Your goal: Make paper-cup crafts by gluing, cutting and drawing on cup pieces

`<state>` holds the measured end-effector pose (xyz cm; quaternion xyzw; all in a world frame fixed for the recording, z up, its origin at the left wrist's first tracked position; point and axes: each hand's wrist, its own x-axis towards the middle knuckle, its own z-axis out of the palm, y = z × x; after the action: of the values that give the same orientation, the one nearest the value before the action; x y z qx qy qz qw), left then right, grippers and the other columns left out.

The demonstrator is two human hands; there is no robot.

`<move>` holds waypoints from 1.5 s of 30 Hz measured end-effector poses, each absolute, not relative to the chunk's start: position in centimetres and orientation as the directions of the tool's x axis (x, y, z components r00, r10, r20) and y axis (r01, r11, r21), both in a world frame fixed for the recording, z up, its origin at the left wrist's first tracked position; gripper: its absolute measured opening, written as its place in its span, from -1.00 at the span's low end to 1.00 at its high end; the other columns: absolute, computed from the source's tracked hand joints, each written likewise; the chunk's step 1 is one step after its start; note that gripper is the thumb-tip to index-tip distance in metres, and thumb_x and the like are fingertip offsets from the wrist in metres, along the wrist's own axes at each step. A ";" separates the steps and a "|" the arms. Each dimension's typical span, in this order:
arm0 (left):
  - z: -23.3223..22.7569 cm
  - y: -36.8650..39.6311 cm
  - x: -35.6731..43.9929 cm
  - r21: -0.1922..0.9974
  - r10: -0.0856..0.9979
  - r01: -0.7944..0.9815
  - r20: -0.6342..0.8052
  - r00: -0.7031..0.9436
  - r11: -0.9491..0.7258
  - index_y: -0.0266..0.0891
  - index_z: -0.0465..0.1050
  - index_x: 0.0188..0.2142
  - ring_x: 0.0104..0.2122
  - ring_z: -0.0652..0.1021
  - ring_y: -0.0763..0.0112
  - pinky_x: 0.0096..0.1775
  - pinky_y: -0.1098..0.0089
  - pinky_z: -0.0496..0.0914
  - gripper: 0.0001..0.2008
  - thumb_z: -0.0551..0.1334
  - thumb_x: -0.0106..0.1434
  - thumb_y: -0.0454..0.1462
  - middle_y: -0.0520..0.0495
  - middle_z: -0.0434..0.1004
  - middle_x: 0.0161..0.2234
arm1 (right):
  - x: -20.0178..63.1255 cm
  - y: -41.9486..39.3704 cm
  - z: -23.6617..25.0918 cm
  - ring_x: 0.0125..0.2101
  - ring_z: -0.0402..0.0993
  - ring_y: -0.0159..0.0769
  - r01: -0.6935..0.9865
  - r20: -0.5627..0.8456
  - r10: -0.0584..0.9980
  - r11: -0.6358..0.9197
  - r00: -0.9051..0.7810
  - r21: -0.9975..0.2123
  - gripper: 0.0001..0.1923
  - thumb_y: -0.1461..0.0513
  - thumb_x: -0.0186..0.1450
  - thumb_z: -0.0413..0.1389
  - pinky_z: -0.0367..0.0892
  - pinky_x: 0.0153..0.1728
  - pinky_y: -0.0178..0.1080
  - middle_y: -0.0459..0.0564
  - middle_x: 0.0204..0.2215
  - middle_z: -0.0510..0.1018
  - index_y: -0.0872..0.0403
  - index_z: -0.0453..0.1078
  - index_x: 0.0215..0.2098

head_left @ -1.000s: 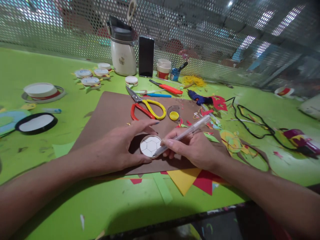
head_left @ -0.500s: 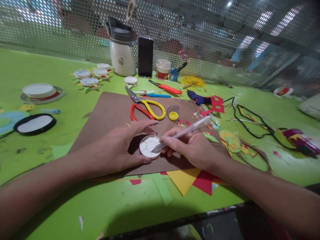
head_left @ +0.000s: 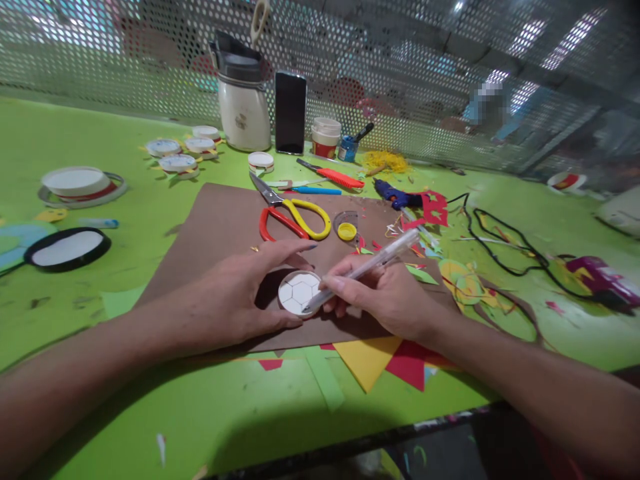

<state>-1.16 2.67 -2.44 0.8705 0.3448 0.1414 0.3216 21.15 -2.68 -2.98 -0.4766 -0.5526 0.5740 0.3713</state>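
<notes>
Left hand lies on the brown sheet, thumb and forefinger spread into an arc around the white disc; fingertips touch its rim on the near and far sides, so the hand steadies the disc flat on the sheet; disc face shows thin drawn lines forming a hexagon pattern. Right hand closed around a clear pen, pinched between thumb and fingers; pen tilted, its tip resting on the right edge of the disc, its far end pointing up and away to the right.

Brown sheet lies on the green table; disc sits near the sheet's front edge, between the two hands. Beyond the hands, on the sheet: scissors with one red and one yellow handle; just right of them a small yellow cap. Past the sheet: red-handled cutter, blue glue gun, black cord trailing right. At the back against the perforated screen: a white jug, a dark phone standing upright. Yellow and red paper triangles at the sheet's near edge, partly under the right wrist.
</notes>
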 end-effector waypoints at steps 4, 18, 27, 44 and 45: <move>-2.4 2.6 -1.1 0.668 0.688 0.496 0.032 0.725 -0.554 0.00 0.25 0.25 -0.05 0.61 0.14 -0.08 0.30 0.50 -0.32 0.34 0.19 0.02 -0.03 0.60 0.05 | 21.0 -2.6 -3.0 -0.55 0.46 -0.41 0.110 -0.104 0.966 -0.080 -0.238 -0.991 -0.72 0.01 0.23 0.29 0.42 -0.48 -0.33 -0.11 -0.54 0.59 0.04 0.46 -0.38; -2.8 2.5 -1.4 0.666 0.689 0.487 0.056 0.723 -0.565 0.01 0.25 0.25 -0.05 0.60 0.17 -0.09 0.33 0.49 -0.31 0.36 0.17 0.02 -0.03 0.59 0.04 | 21.2 -2.8 -3.0 -0.51 0.47 -0.42 0.129 -0.117 0.950 -0.083 -0.291 -0.988 -0.83 0.13 0.28 0.24 0.41 -0.43 -0.34 -0.12 -0.51 0.58 0.06 0.45 -0.37; -2.6 2.5 -1.1 0.686 0.704 0.498 0.028 0.710 -0.530 0.00 0.25 0.29 -0.06 0.61 0.13 -0.09 0.30 0.51 -0.27 0.36 0.16 -0.01 -0.04 0.60 0.04 | 21.0 -2.6 -3.3 -0.54 0.45 -0.45 0.068 -0.090 0.963 -0.075 -0.252 -0.995 -0.85 0.16 0.27 0.24 0.40 -0.46 -0.37 -0.12 -0.53 0.58 0.07 0.45 -0.37; -2.4 2.5 -1.1 0.654 0.706 0.531 0.007 0.708 -0.539 0.01 0.23 0.27 -0.10 0.62 0.14 -0.15 0.28 0.51 -0.29 0.35 0.16 -0.03 -0.03 0.61 0.01 | 21.2 -2.4 -3.3 -0.56 0.44 -0.42 0.015 -0.073 0.977 -0.071 -0.201 -0.997 -0.68 0.00 0.21 0.30 0.44 -0.46 -0.31 -0.12 -0.55 0.57 0.07 0.46 -0.40; -2.3 2.4 -1.1 0.649 0.706 0.536 0.003 0.708 -0.540 0.01 0.25 0.26 -0.11 0.62 0.13 -0.16 0.28 0.51 -0.30 0.35 0.16 -0.04 -0.04 0.62 0.00 | 21.2 -2.4 -3.3 -0.56 0.45 -0.42 0.001 -0.073 0.979 -0.074 -0.191 -0.997 -0.68 -0.01 0.21 0.31 0.45 -0.45 -0.31 -0.12 -0.56 0.57 0.07 0.46 -0.40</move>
<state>-1.10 2.42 -2.35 0.8673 0.3580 0.1333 0.3191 21.18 -2.37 -3.33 -0.4662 -0.5253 0.5654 0.4326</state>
